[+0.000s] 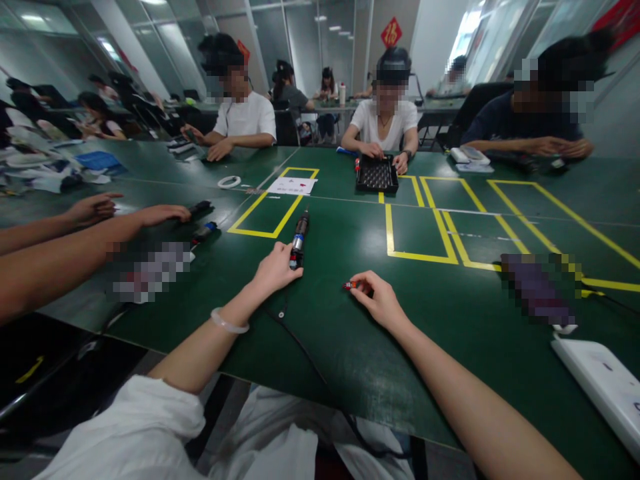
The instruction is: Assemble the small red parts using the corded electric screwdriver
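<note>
An electric screwdriver (299, 233) with a dark body and a blue band lies on the green table, its thin tip pointing away from me. My left hand (277, 269) is closed around its near end. To the right, my right hand (375, 297) pinches a small red and orange piece (349, 285) between thumb and fingertips, just over the tabletop. What kind of piece it is, I cannot make out. A black cord (305, 353) runs from near the screwdriver toward the table's front edge.
Yellow tape outlines (423, 255) mark the table, with a paper sheet (293, 186) on one. Across from me a person works at a black tray (377, 179). Another person's arms (125, 230) reach in at left. A white power bank-like box (600, 387) lies at right.
</note>
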Demonstrator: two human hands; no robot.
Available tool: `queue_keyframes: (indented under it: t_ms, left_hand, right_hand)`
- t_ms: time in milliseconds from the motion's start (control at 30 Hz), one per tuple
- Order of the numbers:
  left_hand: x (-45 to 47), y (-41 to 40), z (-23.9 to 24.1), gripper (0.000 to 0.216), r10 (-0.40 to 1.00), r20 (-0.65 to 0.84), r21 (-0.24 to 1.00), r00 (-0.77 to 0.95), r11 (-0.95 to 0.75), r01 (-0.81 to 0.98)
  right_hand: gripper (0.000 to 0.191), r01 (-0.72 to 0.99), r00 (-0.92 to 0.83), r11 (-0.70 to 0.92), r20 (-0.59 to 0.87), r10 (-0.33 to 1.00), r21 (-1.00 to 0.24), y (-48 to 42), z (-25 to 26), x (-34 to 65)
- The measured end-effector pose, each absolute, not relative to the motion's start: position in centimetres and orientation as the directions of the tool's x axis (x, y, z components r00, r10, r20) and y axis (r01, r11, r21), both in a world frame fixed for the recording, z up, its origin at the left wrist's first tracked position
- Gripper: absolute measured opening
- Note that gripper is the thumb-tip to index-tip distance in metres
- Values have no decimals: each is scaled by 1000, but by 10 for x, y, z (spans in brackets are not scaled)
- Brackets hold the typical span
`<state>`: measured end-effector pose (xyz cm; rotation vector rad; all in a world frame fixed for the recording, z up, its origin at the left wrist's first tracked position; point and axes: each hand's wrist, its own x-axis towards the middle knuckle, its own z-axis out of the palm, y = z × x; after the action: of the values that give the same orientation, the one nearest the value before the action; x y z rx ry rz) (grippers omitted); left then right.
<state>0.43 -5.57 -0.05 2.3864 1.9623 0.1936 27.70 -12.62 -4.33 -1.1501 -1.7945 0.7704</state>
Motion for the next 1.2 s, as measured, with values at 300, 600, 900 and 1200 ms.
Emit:
queue_keyframes:
  t_ms: [300, 600, 900, 1200]
  left_hand:
    - [87, -101, 2, 58, 903, 83, 167, 422, -430, 887]
    - [102, -116, 6, 65, 874, 59, 190, 483, -485, 854]
    - [101, -114, 4, 66, 866, 67, 180, 496, -499, 848]
    - [105, -115, 5, 59, 889, 78, 106, 451, -457, 883]
  right_hand:
    - [7, 425, -195, 428, 381, 904, -798, -126, -43, 280]
    - [5, 547, -220, 418, 357, 908, -725, -125, -48, 281]
    - [12, 560, -255, 450, 371, 893, -696, -126, -46, 281]
    - [18, 509, -229, 461, 401, 887, -727, -127, -45, 282]
